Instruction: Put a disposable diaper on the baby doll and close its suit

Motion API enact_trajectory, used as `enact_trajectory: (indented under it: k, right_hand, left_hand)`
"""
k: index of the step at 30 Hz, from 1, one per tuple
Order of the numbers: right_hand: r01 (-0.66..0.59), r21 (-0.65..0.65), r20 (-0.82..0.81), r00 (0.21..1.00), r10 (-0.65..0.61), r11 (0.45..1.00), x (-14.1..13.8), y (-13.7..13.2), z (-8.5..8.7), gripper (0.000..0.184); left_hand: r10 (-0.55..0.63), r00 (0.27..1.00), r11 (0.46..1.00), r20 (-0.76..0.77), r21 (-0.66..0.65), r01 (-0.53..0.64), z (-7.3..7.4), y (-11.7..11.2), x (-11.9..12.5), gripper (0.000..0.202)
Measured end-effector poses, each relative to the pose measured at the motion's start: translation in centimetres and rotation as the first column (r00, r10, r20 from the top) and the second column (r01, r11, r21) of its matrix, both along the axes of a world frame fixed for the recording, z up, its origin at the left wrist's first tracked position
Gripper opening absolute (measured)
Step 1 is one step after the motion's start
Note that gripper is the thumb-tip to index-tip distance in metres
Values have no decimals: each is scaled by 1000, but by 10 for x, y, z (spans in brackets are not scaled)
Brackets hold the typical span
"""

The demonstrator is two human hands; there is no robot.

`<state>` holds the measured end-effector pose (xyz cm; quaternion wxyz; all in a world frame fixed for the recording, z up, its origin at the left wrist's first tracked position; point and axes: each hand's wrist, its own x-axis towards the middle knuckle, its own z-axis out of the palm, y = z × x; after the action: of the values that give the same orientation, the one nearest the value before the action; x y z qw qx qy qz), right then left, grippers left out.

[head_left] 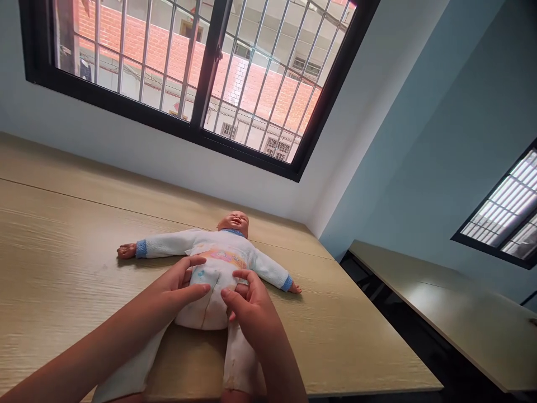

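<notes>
This is a room with pale blue walls and a big black window [201, 73] with metal bars. Through the bars you can see a red brick building [251, 84]. A smaller window [499, 207] is far off on the right. A long wood-look table [62, 235] fills the left and middle, and another table [440, 302] stands apart on the right.

A baby doll [232, 224] lies on its back on the near part of the first table. Its head points far and its legs point near. Its arms are spread wide. It has on a white shirt [218, 240] with blue cuffs, and white leg covers [241, 358]. A white diaper [205, 305] is already around its middle, with a bright band at the top. I cannot see if the sides are fastened, because the hands are over them.

The left hand [176, 288] lies on the diaper with its fingers spread apart. The right hand [247, 305] is curled at the diaper's near edge, by the leg. Its fingers [239, 277] touch the diaper, but I cannot tell if they are pinching it.
</notes>
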<state>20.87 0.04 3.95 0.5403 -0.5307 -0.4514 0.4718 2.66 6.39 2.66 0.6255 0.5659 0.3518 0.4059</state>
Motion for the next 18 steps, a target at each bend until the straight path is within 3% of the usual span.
enact_trajectory:
  k: [5, 9, 13, 18]
  right_hand:
    - [16, -36, 8, 1000, -15, 999, 10, 3, -1, 63]
    - [107, 88, -68, 992, -101, 990, 5, -10, -6, 59]
    - [30, 118, -199, 980, -6, 993, 0, -12, -8, 65]
    - [-69, 11, -179, 981, 70, 998, 14, 5, -3, 68]
  left_hand:
    - [-20, 991, 987, 129, -158, 40, 1, 5, 0, 78]
    - [35, 992, 995, 122, -94, -24, -4, -1, -1, 77]
    - [47, 986, 996, 160, -80, -35, -1, -6, 1, 79]
    - [-98, 941, 955, 324, -236, 181, 12, 3, 1, 75]
